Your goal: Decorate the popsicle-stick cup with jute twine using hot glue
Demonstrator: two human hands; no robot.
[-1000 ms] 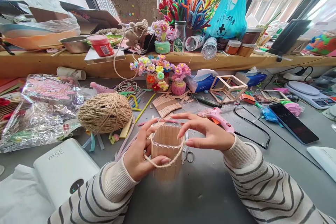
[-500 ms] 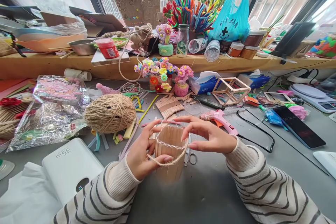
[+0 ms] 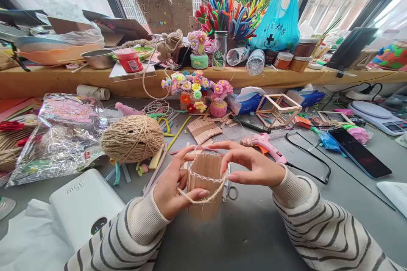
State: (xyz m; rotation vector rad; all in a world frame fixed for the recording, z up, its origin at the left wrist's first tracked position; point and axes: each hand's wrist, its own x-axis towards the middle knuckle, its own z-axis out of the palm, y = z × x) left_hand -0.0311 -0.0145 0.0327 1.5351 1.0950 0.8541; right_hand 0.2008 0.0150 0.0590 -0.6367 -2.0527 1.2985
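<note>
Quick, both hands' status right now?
Left hand: closed around the wooden stick cup.
Right hand: pinching the twine at the cup's rim.

At seven o'clock we wear our left sleeve (image 3: 111, 237), at four our right sleeve (image 3: 327, 224): both loose, off-white, thinly dark-striped, narrowing to plain ribbed cuffs (image 3: 146, 221). Our left hand (image 3: 171, 187) and right hand (image 3: 256, 166) are bare.
</note>
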